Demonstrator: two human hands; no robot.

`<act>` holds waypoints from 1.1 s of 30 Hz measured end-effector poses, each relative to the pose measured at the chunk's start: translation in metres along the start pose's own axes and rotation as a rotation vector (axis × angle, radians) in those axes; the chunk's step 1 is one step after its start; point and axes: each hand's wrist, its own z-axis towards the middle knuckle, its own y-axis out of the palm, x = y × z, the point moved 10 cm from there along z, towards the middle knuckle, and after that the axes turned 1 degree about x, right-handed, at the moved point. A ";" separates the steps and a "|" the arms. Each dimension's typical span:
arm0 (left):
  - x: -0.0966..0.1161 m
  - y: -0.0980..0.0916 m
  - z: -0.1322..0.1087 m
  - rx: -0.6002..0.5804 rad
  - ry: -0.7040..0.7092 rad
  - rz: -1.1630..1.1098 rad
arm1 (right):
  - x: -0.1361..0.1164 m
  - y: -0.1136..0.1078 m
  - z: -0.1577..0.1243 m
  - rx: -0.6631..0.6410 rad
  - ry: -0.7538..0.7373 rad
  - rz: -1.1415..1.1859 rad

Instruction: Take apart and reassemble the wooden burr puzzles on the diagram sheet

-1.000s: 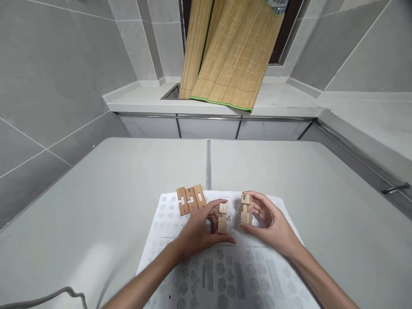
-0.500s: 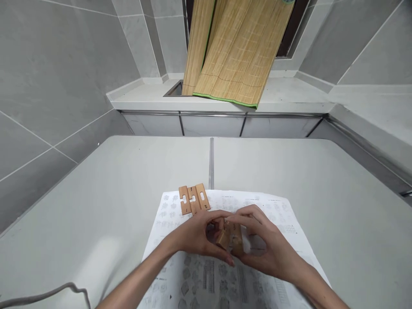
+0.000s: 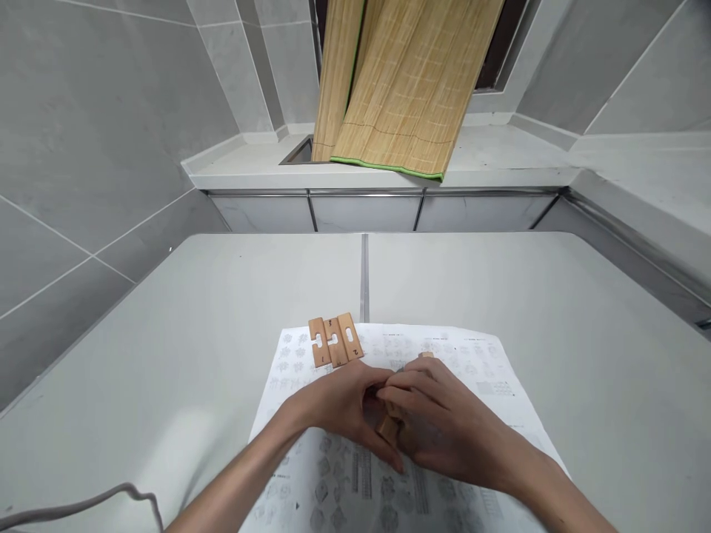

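Small wooden puzzle pieces (image 3: 388,428) sit between my two hands over the printed sheet, mostly covered by fingers. My left hand (image 3: 347,406) curves round them from the left, thumb below and fingers above. From the right, my right hand (image 3: 438,414) has its fingers closed over the same pieces. A light wooden end (image 3: 426,354) sticks out just beyond my right knuckles; whether it belongs to a held piece I cannot tell. Past my left hand lie three flat slotted wooden pieces (image 3: 335,354), side by side, with handwritten numbers on them.
The large printed paper sheet (image 3: 478,355) lies under my hands on the white table (image 3: 249,289). A grey cable (image 3: 83,507) runs across the table's lower left. Behind the table is a ledge (image 3: 500,159) with a hanging bamboo mat (image 3: 411,96).
My right hand has turned over and closed further across the wooden pieces, hiding more of them. A wooden end now shows beyond its knuckles. My left hand stays nearly in place.
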 end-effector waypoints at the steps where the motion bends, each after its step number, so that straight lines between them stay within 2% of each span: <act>1: 0.000 0.002 0.000 -0.018 -0.010 0.002 | -0.002 -0.002 0.001 -0.016 0.007 -0.002; 8: 0.006 0.011 0.000 -0.127 0.012 -0.098 | -0.028 -0.010 0.015 -0.238 0.049 -0.093; 10: 0.014 0.007 -0.001 -0.107 0.065 -0.089 | -0.030 -0.012 0.016 -0.285 0.112 -0.054; 12: 0.023 -0.002 -0.002 -0.035 0.116 -0.055 | -0.030 -0.015 0.016 -0.296 0.188 0.006; 15: 0.035 -0.005 -0.007 -0.020 0.134 -0.129 | -0.031 -0.021 0.016 -0.249 0.242 0.070; 18: 0.044 0.002 -0.014 -0.084 0.137 -0.322 | -0.039 -0.029 0.016 -0.160 0.195 0.097; 21: 0.046 0.001 -0.017 -0.036 0.141 -0.432 | -0.048 -0.037 0.017 -0.105 0.162 0.113; 24: 0.049 0.000 -0.017 -0.006 0.166 -0.428 | -0.053 -0.040 0.016 -0.093 0.189 0.134; 29: 0.060 0.007 -0.017 -0.046 0.196 -0.334 | -0.072 -0.040 0.015 -0.049 0.140 0.107; 33: 0.068 0.012 -0.019 -0.071 0.231 -0.414 | -0.083 -0.044 0.015 0.003 0.143 0.064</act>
